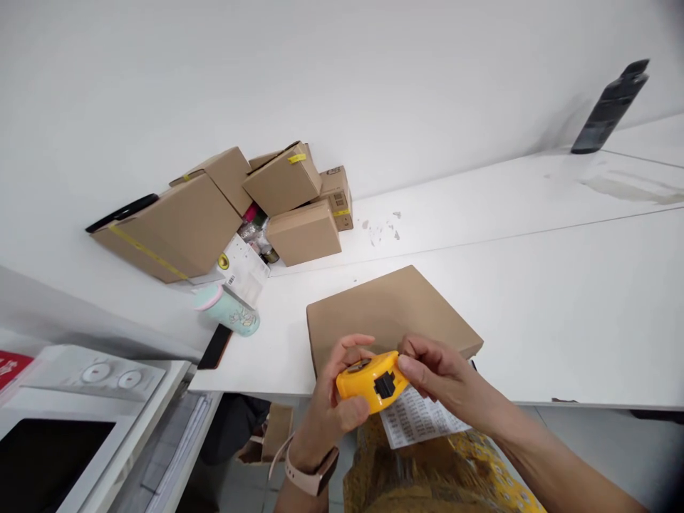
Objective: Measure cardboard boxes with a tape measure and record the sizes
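A yellow tape measure with a black clip is held in front of me, just off the near edge of the white table. My left hand, with a watch on its wrist, is wrapped round the case from the left. My right hand pinches the case's right end with thumb and fingertips. A flat brown cardboard box lies on the table right behind both hands. A printed paper sheet lies under my right hand, on a yellow patterned cloth.
Several cardboard boxes are piled at the back left against the wall. A pale green bottle lies on its side beside a black phone. A white machine stands at the lower left. A black object leans against the far right wall.
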Available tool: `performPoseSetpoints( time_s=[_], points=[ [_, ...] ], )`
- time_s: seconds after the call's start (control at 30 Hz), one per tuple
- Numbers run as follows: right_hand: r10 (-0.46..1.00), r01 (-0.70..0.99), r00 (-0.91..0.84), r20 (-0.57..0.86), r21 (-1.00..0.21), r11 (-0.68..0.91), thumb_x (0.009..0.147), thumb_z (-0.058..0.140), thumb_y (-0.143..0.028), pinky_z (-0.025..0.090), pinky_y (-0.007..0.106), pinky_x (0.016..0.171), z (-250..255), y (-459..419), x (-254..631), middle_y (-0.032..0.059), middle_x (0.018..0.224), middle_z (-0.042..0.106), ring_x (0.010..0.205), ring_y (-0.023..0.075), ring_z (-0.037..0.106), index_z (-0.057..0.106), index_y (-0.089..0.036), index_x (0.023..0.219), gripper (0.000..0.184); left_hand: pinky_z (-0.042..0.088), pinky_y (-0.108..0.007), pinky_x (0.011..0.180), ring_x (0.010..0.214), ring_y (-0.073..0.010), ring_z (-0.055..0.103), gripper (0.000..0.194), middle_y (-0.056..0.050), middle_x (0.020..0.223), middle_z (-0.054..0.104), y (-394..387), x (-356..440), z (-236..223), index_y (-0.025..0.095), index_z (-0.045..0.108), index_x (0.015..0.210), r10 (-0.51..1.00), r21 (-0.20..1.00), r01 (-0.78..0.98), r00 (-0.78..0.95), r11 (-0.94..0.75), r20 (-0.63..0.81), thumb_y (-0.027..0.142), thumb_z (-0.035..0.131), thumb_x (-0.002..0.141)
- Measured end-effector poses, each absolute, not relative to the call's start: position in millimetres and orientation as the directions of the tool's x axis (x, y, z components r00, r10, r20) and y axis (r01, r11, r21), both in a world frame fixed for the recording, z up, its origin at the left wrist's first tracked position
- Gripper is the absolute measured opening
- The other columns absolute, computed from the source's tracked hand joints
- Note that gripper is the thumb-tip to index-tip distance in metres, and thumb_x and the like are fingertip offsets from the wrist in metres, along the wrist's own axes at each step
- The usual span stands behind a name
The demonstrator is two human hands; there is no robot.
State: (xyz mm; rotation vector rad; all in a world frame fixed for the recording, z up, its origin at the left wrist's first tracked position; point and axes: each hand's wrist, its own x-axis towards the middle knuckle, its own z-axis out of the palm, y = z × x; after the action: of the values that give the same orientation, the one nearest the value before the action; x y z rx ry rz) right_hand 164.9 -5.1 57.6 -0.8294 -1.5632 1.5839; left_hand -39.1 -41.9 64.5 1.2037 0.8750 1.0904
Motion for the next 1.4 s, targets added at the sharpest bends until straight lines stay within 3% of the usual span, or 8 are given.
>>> performPoseSetpoints(
  time_s=[0.13,0.27,0.47,0.67,0.83,1.07,1.23,1.4],
  points=[
    [0.957,-0.157,-0.276,0.092,-0.986,0.049,0.085,0.064,-0.061,0.036,0.027,0.054,63,28,200,-0.0009,0.061,0.048,0.056,0.0120,0.041,0.052,-0.021,0.064,0.047,0.051,-0.028,0.068,0.083,-0.0229,0.064,0.068,-0.008,0.102,0.065,-41,-66,60,0.024,0.059,0.127,0.994,0.994,-0.108,0.111,-0.013,0.025,0.054,0.079,0.070],
    [0.988,-0.003,0.055,0.142,-0.990,0.143,0.081,0.068,-0.056,0.040,0.032,0.067,47,80,246,0.0028,0.071,0.053,0.071,0.0175,0.046,0.058,-0.021,0.061,0.041,0.039,-0.022,0.052,0.066,-0.0164,0.057,0.059,-0.006,0.087,0.067,-35,-110,60,0.019,0.064,0.116,0.989,1.000,-0.010,-0.148,-0.026,0.024,0.055,0.075,0.071],
    [0.999,0.083,-0.041,-0.014,-0.996,-0.011,0.081,0.066,-0.059,0.037,0.031,0.069,7,104,246,-0.0002,0.064,0.045,0.067,0.0155,0.042,0.049,-0.020,0.054,0.050,0.036,-0.022,0.050,0.060,-0.0130,0.051,0.045,-0.007,0.087,0.068,-26,-157,51,0.013,0.069,0.107,0.976,0.998,0.025,-0.213,0.056,-0.050,0.049,0.068,0.079],
    [0.991,0.155,-0.110,-0.072,-0.986,-0.054,0.080,0.062,-0.069,0.040,0.029,0.060,9,92,233,0.0010,0.066,0.053,0.067,0.0167,0.049,0.055,-0.020,0.061,0.053,0.037,-0.022,0.049,0.057,-0.0137,0.052,0.041,-0.004,0.071,0.065,-22,-177,41,0.014,0.069,0.102,0.970,0.996,0.015,-0.229,0.083,-0.077,0.049,0.065,0.081],
    [0.984,0.201,-0.136,-0.116,-0.976,-0.087,0.079,0.064,-0.068,0.036,0.025,0.050,10,91,234,-0.0001,0.064,0.051,0.060,0.0141,0.047,0.055,-0.020,0.068,0.050,0.039,-0.023,0.049,0.056,-0.0139,0.054,0.044,-0.005,0.076,0.068,-22,-186,36,0.014,0.069,0.104,0.960,0.993,-0.013,-0.256,0.116,-0.115,0.051,0.066,0.079],
    [0.995,0.075,-0.082,-0.063,-0.996,-0.057,0.078,0.072,-0.060,0.051,0.029,0.065,9,95,225,0.0053,0.102,0.066,0.086,0.0201,0.062,0.065,-0.025,0.108,0.047,0.039,-0.023,0.050,0.059,-0.0142,0.053,0.040,-0.006,0.079,0.067,-28,-183,45,0.014,0.068,0.105,0.977,0.995,0.020,-0.196,0.093,-0.087,0.046,0.066,0.082],
    [0.991,-0.004,-0.041,-0.127,-0.992,-0.127,0.073,0.077,-0.058,0.056,0.035,0.071,7,97,217,0.0081,0.116,0.069,0.093,0.0259,0.067,0.069,-0.026,0.106,0.047,0.033,-0.022,0.046,0.056,-0.0135,0.051,0.039,-0.006,0.077,0.067,-35,-179,53,0.014,0.068,0.099,0.983,0.995,0.052,-0.168,0.089,-0.079,0.050,0.064,0.083],
    [0.986,0.027,-0.020,-0.166,-0.986,-0.165,0.071,0.077,-0.059,0.056,0.035,0.065,4,97,215,0.0077,0.112,0.071,0.088,0.0261,0.068,0.070,-0.027,0.106,0.048,0.031,-0.021,0.044,0.055,-0.0127,0.051,0.040,-0.006,0.077,0.068,-40,-186,46,0.015,0.067,0.098,0.984,0.995,0.024,-0.154,0.097,-0.092,0.052,0.062,0.084]
  ],
)
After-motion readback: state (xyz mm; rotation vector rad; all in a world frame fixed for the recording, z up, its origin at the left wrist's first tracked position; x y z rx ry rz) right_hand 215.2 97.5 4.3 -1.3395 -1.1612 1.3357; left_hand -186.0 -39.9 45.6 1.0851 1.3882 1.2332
